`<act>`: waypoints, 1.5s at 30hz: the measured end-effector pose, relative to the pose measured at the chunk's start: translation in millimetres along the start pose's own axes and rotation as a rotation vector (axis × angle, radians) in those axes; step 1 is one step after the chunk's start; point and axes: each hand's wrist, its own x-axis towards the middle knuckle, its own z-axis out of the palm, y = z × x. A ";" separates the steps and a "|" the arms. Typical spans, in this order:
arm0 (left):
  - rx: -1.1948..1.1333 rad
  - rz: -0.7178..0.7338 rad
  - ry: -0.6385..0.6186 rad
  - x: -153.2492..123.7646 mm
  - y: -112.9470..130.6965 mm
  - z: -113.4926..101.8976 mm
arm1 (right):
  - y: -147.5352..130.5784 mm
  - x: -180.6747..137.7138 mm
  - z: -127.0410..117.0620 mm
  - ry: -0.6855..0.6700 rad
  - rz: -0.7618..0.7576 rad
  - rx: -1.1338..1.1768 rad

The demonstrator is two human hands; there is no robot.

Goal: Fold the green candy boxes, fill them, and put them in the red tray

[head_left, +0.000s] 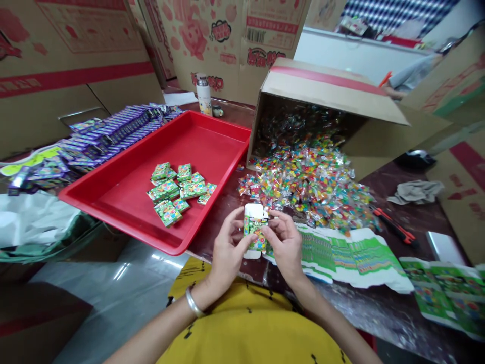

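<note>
Between my two hands is a small green candy box (256, 230) with white end flaps sticking out at top and bottom. My left hand (230, 241) grips its left edge, thumb on the printed front. On the right side, my right hand (285, 241) pinches it with the thumb across the front. Flat green box blanks (341, 255) lie in an overlapping row just right of my right hand. Ahead, a heap of clear candy packets (306, 177) spills from a cardboard carton (326, 91) lying on its side. Several closed green boxes (163, 191) rest in a red tray (125, 207) to the left.
Rows of purple boxes (109, 134) lie beyond the tray's left side. A flask (203, 96) stands behind the tray. A red-and-black cutter (396, 227), a grey cloth (416, 192) and more green blanks (447, 293) are at right. Another person's arm (409, 76) shows behind the carton.
</note>
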 end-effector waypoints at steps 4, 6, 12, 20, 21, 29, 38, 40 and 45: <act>0.075 -0.004 -0.154 -1.9 -0.9 -5.2 | 6.6 2.3 1.2 0.016 -0.137 -0.102; 0.006 -0.029 -0.253 -1.3 0.5 -8.2 | 8.2 4.4 -0.6 0.007 -0.158 -0.140; -0.037 -0.074 -0.361 -3.6 5.0 -14.7 | 1.0 6.8 -8.6 -0.156 -0.119 -0.162; -0.062 -0.081 -0.227 -2.9 1.5 -12.2 | -6.4 13.4 -6.8 -0.210 -0.004 0.079; -0.032 -0.067 -0.225 -2.5 1.4 -13.0 | -8.0 16.7 -8.0 -0.252 0.018 0.070; 0.042 -0.001 -0.311 -1.0 3.3 -18.4 | -13.3 38.4 -18.7 -0.364 0.195 0.045; 0.015 -0.052 -0.288 -2.5 3.6 -19.3 | -19.5 16.0 -18.4 -0.329 -0.246 -0.236; 0.007 -0.082 -0.280 -2.0 1.1 -21.2 | -19.8 18.6 -23.5 -0.419 -0.277 -0.284; -0.001 -0.136 -0.191 4.6 -5.4 -28.1 | -8.1 70.4 -34.8 -0.456 -0.537 -0.628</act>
